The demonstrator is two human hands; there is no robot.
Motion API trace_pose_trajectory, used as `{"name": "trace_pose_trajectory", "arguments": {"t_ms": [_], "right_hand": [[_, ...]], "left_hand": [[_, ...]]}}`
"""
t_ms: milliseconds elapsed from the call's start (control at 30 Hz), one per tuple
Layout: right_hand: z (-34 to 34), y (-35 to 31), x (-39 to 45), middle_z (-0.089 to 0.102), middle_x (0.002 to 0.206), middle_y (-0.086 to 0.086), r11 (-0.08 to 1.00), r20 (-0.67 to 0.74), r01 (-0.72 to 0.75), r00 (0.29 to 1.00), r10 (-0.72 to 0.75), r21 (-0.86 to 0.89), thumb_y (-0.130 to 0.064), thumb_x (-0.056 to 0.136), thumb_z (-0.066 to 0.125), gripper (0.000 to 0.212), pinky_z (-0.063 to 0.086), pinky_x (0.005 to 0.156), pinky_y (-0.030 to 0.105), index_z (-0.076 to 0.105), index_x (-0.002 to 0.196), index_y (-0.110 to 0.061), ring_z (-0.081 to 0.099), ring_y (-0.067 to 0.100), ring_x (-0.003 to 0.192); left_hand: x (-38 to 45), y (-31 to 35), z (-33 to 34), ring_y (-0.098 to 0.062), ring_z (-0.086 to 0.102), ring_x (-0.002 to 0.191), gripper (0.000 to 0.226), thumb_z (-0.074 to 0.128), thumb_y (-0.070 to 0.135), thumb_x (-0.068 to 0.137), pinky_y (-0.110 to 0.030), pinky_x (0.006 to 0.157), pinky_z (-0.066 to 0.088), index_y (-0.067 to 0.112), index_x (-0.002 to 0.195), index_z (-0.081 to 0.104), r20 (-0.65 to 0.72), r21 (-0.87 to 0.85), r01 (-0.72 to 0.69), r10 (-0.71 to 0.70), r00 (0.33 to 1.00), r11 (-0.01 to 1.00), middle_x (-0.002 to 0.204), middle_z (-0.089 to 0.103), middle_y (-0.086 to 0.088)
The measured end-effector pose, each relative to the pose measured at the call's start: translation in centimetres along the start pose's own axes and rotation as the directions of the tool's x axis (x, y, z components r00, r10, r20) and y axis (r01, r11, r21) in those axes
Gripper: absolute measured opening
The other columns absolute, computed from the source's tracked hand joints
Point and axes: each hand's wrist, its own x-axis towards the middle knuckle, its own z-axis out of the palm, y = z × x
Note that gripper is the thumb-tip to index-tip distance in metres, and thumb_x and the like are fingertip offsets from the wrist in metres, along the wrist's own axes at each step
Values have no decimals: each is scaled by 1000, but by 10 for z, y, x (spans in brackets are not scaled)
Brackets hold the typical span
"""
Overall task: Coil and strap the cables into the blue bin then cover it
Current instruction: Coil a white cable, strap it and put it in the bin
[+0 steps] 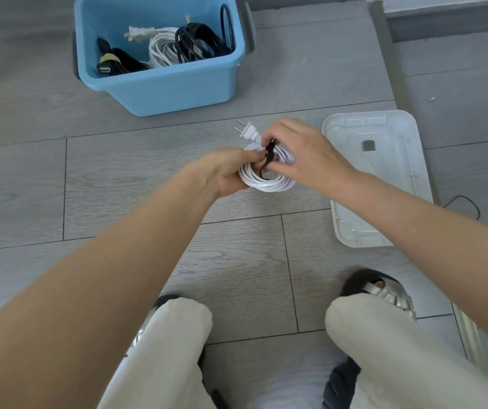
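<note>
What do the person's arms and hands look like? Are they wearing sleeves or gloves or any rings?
Both arms are bare all the way up as far as the picture shows, with no sleeves in view. The left hand and the right hand wear no gloves. No watch, bracelet or ring shows on either wrist or on the fingers that can be seen.

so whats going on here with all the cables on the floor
A person crouched on the floor holds a coiled white cable in both hands. The left hand grips the coil while the right hand works a black strap around it. The blue bin ahead already holds several bundled black and white cables. Its white lid lies on the floor to the right, not yet on.
</note>
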Motion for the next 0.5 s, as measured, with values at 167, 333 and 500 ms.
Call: {"name": "trace_pose_trajectory", "arguments": {"t_ms": [167,333,500], "right_hand": [[-4,-4,10,65,78,-5,890,-123,-306,923,364,338,-18,83,68,9,46,73,18,71,85,-10,62,10,74],[-8,-10,15,70,98,9,593,175,-488,845,506,641,-13,80,72,20,51,89,28,68,98,-7,66,18,91],[-7,-11,19,67,85,12,645,102,-487,837,538,589,-13,80,71,16,51,80,36,59,71,-18,62,21,76]], "left_hand": [[2,4,-5,-9,68,60,10,50,1,93,-21,65,56,4,95,59,57,-9,46,-45,997,999,72,70,-4],[3,4,-4,-9,68,58,8,52,6,93,-21,57,57,6,97,59,18,14,19,-20,1000,1000,70,70,-2],[0,5,-4,-7,67,60,10,49,9,95,-21,62,54,9,92,57,30,32,30,-31,999,999,68,70,0]]}}
